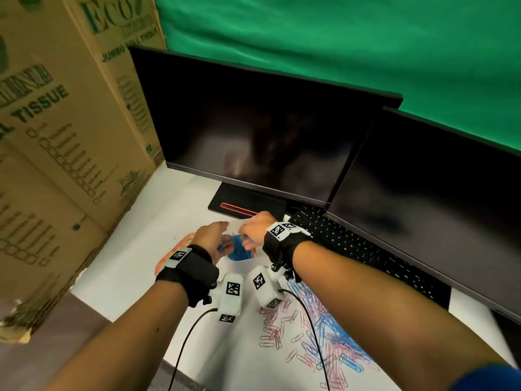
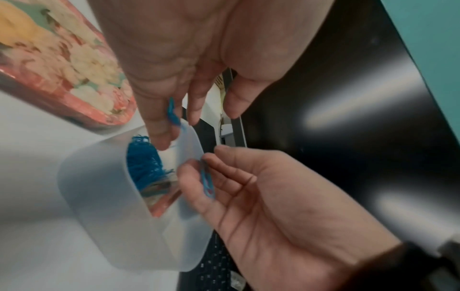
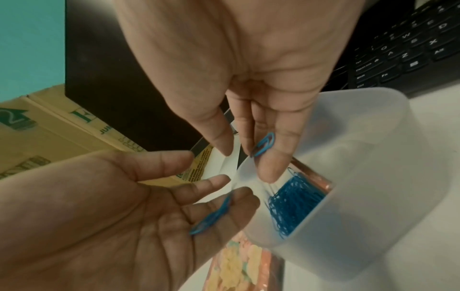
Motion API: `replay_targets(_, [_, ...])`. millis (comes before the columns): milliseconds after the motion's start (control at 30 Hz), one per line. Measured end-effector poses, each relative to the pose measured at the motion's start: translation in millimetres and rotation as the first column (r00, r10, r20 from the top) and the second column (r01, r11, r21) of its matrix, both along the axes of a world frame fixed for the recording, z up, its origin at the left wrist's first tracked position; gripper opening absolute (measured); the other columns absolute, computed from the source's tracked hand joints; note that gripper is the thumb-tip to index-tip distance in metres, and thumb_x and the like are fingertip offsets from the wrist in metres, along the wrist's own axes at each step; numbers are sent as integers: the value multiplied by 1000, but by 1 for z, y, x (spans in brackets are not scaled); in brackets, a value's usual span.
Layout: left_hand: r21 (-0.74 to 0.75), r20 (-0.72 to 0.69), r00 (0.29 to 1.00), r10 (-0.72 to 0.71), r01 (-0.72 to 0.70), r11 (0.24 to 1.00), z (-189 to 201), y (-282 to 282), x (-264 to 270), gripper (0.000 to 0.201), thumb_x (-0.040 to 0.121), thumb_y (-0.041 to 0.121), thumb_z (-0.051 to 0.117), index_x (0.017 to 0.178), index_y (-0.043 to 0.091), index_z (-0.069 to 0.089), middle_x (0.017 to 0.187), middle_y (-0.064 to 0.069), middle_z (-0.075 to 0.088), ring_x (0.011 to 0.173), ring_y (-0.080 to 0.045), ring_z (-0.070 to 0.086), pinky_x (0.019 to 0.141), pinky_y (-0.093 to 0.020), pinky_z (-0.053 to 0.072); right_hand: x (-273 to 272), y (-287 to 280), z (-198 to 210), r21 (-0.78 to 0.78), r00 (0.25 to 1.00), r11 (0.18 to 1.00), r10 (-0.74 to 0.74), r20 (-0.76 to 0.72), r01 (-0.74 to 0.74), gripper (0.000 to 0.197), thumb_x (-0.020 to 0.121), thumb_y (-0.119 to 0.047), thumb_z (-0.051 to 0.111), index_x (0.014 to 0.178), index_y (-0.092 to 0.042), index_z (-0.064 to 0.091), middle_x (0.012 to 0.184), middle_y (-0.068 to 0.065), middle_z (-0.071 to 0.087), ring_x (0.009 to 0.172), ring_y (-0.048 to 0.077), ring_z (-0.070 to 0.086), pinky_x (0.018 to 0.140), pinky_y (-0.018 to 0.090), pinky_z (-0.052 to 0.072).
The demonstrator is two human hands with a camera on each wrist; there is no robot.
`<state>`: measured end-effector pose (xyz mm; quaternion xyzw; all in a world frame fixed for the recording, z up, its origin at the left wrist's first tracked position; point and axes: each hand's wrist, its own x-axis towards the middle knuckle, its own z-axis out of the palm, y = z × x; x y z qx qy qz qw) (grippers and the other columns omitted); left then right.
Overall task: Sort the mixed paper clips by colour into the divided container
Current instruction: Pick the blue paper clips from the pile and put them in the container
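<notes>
I see two dark monitors (image 1: 267,131) along the desk's (image 1: 127,266) far edge against a green backdrop (image 1: 338,43), a black keyboard (image 1: 352,244) below the right one, cardboard tissue boxes (image 1: 56,136) at its left edge, and a floral tin (image 2: 62,65) nearby.

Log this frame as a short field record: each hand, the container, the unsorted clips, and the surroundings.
left hand: above the container, blue clip against its fingers
right hand: above the container, blue clip against its fingers
container: translucent white, blue clips heaped inside
loose clips: pink, blue and white, mixed on the desk near the person
surroundings: keyboard, two dark monitors, cardboard boxes
</notes>
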<state>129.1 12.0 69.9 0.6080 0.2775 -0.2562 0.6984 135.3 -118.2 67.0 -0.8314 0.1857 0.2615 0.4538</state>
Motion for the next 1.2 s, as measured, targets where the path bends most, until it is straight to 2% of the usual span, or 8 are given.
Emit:
replay_targets(67, [21,-6,1000,-15,16,1000,2,-2,3,33,95,18,50,124,2,52,108,-20,50,97,-32,53,88,-41,48,1,-2,2,-145,988,978,152,3,-150,27,90,-29,56,109,-12,63,101,8,68,93,28,63,79,29,49])
replay_targets(167, [91,19,999,-41,39,995,5,-5,7,41,95,23,52,131,4,49,122,-20,50,113,-33,53,98,-41,47,5,-7,-2,51,999,998,-30,44,28,33,84,-23,61,111,-5,63,105,12,68,94,28,66,84,32,56])
replay_targets(300, [147,107,990,-96,79,986,10,-7,7,29,96,17,45,121,8,58,96,-14,53,90,-26,52,80,-34,48,-7,-24,5,149,969,966,-227,102,211,17,80,-15,61,92,-6,69,95,15,71,87,31,69,86,42,58])
replay_targets(433, [224,244,922,-301,248,943,10,-16,-10,19,93,8,49,103,9,66,93,-12,64,83,-25,62,72,-30,53,-50,-65,13,252,944,932,-300,137,260,13,92,-3,51,91,-5,64,70,12,57,56,19,57,57,26,53])
replay_targets(600, [513,371,586,-720,518,685,-15,-45,-55,20,85,6,62,74,22,65,76,0,67,66,-16,61,66,-22,52,-142,-126,-17,-27,952,969,-237,191,246,22,85,-8,57,73,-23,68,76,6,70,63,19,64,59,28,53])
replay_targets(867, [857,70,-190,-979,514,-38,-57,-96,-138,26,85,15,53,102,28,68,111,6,63,101,-17,61,88,-27,49,-263,-142,-62,-404,984,914,113,139,-48,17,84,-22,49,81,-22,65,80,-4,65,79,20,62,68,24,42])
replay_targets(1033, [886,-50,-288,-956,430,-176,-77,-105,-154,24,89,20,53,106,29,67,114,2,58,108,-24,59,88,-30,46,-282,-122,-75,-524,905,798,412,110,-299,26,89,-27,49,109,-25,66,112,1,62,106,23,58,89,33,48])
replay_targets(1200, [891,-88,-248,-965,414,-187,-79,-112,-155,14,85,23,57,95,26,67,108,2,56,102,-23,59,81,-28,45,-279,-108,-82,-609,853,697,518,63,-379,26,90,-22,47,108,-15,65,108,8,59,107,30,54,83,40,47])
